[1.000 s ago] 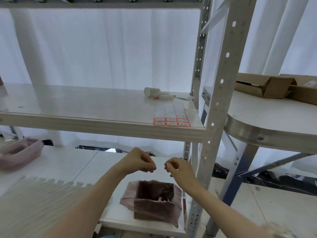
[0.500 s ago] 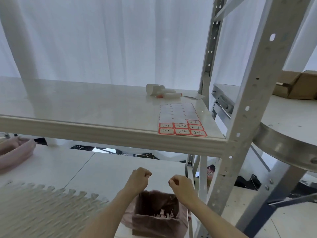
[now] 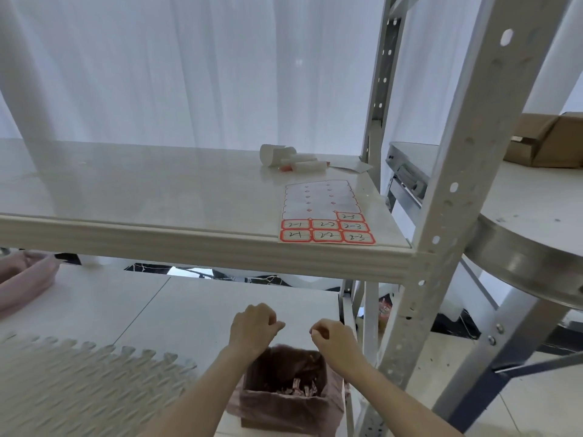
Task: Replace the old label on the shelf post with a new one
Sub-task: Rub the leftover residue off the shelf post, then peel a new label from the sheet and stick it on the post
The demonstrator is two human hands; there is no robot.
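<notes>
Since half a second ago our view has crept slightly closer to the shelf, and both of our hands sit a little farther apart above the bin. Our left hand (image 3: 254, 326) is curled into a loose fist with thumb and forefinger pinched together; our right hand (image 3: 334, 337) is curled the same way, fingertips pressed to the thumb. Whether either pinch holds a scrap of label we cannot tell, as anything there is too small to see. Both hands hover just above the small cardboard box lined with a dusky pink plastic bag (image 3: 288, 402), which stands on the lower white shelf board (image 3: 176, 310) and holds a heap of crumpled red-and-white label scraps (image 3: 298, 389).

On the upper pale glossy shelf board (image 3: 142, 190), near its front right corner, lies the sheet of red-bordered white stickers (image 3: 325, 216); its upper rows are peeled bare, and the remaining labels at the near edge carry handwritten numbers. Behind it lie a few white rolled paper pieces (image 3: 290, 159). Just right of the sheet rises the grey perforated metal shelf post (image 3: 454, 190), tilted in our wide view; we see no label on the stretch that faces us. Brown cardboard boxes (image 3: 549, 140) rest on the round metal-rimmed counter (image 3: 530, 216) to the right.
</notes>
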